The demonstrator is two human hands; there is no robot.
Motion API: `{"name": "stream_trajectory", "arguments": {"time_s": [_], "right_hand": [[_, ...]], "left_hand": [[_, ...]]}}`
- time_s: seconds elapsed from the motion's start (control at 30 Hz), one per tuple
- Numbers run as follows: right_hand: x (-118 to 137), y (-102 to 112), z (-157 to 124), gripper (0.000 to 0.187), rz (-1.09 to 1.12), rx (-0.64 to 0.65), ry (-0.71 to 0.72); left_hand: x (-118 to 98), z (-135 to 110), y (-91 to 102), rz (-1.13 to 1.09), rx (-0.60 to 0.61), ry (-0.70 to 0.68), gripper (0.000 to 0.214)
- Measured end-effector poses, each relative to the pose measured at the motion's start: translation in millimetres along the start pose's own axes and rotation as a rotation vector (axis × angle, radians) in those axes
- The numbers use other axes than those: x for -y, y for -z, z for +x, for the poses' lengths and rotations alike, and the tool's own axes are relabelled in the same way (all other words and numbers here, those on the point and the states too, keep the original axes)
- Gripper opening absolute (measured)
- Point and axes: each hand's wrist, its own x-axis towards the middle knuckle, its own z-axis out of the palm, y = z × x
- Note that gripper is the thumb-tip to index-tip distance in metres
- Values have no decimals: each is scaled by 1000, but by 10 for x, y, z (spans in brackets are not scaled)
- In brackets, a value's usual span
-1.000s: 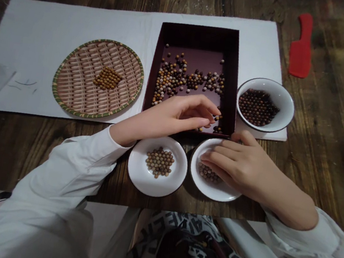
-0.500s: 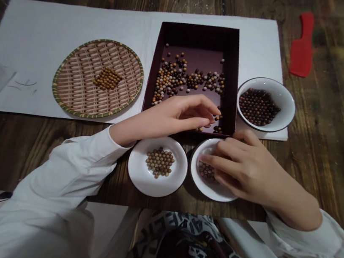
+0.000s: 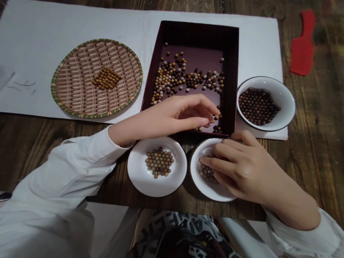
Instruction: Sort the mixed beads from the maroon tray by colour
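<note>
My left hand (image 3: 184, 111) hovers palm-down over the near part of a dark maroon box (image 3: 236, 82), its fingers stretched and thumb apart, with nothing visible in them. Mixed beads (image 3: 169, 77) in brown, yellow and pale tones are scattered inside that box. My right hand (image 3: 243, 169) is over the right white plate (image 3: 208, 191), fingers loosely bent and apart. Its index fingertip is at the pale brownish beads (image 3: 206, 172) there; the thumb tip and palm are partly hidden. The left white plate (image 3: 139, 180) bears a flat cluster of light brown beads (image 3: 159, 162).
On the left, a round woven tray (image 3: 74, 98) carries yellow-brown beads (image 3: 107, 78). A white bowl (image 3: 287, 104) of dark brown beads (image 3: 258, 107) stands right of the box. A red comb-shaped object (image 3: 302, 49) lies at the far right. White sheeting (image 3: 37, 41) covers part of the wooden table.
My right index finger has shifted slightly down and right on the plate, showing more beads. My left hand stays nearly still over the box.
</note>
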Motion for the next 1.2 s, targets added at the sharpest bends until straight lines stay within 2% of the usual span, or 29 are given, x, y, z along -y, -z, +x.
{"name": "stream_trajectory", "arguments": {"time_s": [0.17,0.37,0.5,0.77,1.03,1.2], "right_hand": [[2,15,-7,28,19,-18,0],[43,29,-13,29,254,24,35],[71,-15,-15,30,332,45,16],[58,-98,-29,30,349,32,13],[65,19,-11,30,332,58,-5],[34,20,-15,32,314,72,-5]], "left_hand": [[-25,-2,-4,3,5,8,21],[-19,-4,-4,-1,-9,20,21],[-2,-2,2,-17,-3,14,21],[-10,2,8,-29,16,17,21],[-4,2,3,-26,10,20,23],[-10,1,-2,-11,12,6,22]]}}
